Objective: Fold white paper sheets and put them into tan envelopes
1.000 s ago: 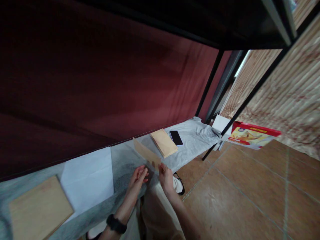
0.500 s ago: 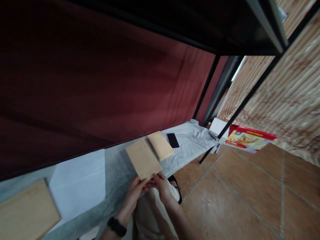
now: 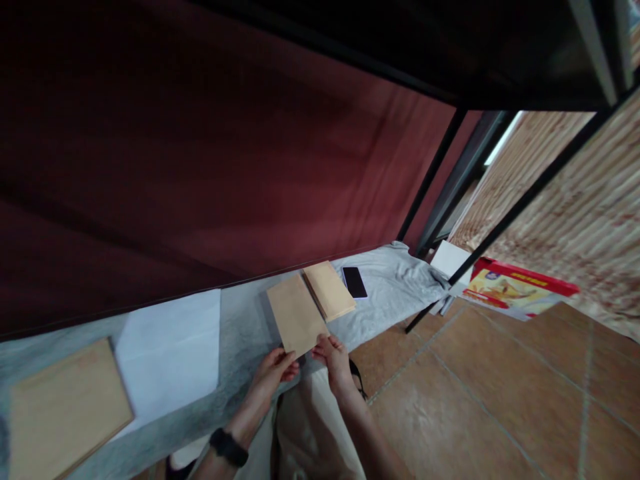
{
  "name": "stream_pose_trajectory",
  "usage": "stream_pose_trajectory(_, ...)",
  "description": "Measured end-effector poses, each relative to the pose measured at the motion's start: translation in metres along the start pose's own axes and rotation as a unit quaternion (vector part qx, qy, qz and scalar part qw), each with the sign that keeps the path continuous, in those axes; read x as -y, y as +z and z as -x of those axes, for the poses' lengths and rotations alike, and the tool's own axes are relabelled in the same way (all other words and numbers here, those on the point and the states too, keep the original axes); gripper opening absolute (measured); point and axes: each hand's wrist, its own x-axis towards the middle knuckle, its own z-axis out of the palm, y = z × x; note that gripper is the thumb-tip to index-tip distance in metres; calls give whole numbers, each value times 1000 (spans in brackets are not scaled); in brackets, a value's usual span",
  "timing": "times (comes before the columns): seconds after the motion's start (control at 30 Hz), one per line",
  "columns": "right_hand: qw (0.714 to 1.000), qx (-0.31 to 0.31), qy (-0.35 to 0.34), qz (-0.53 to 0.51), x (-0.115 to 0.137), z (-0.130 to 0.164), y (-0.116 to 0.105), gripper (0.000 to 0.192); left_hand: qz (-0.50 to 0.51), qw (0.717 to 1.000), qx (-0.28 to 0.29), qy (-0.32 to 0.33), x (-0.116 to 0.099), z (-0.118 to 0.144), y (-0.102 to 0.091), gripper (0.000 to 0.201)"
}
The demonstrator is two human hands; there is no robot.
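A brown paper envelope (image 3: 296, 313) is held by its near edge, tilted up over the grey cloth. My left hand (image 3: 276, 371) pinches its near left corner between thumb and fingers. At the near right corner, my right hand (image 3: 332, 357) grips the same envelope. Just beyond its right edge lies a small stack of brown envelopes (image 3: 330, 291). A phone (image 3: 355, 283) with a dark screen rests to the right of that stack. On the left are white paper sheets (image 3: 173, 353) and a pile of larger brown envelopes (image 3: 70, 407).
Grey cloth (image 3: 400, 280) covers the long narrow surface. A dark red panel (image 3: 225, 167) rises behind it, and a black shelf (image 3: 450, 53) hangs overhead. Black metal posts (image 3: 433, 173) stand at the right. A red and yellow box (image 3: 515, 287) is near the tiled floor (image 3: 475, 400).
My hands have moved apart along the envelope's near edge, the right one to its right corner. The view has shifted slightly, showing more of the left-hand pile.
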Motion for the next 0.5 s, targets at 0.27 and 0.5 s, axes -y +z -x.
stream_pose_trajectory(0.27,801,56,-401,441,17,6,11,37,163,987,6,-1,-29,4,8,42)
stream_pose_trajectory(0.5,658,112,-431,607,-31,9,10,38,81,995,36,39,-23,-9,-3,47)
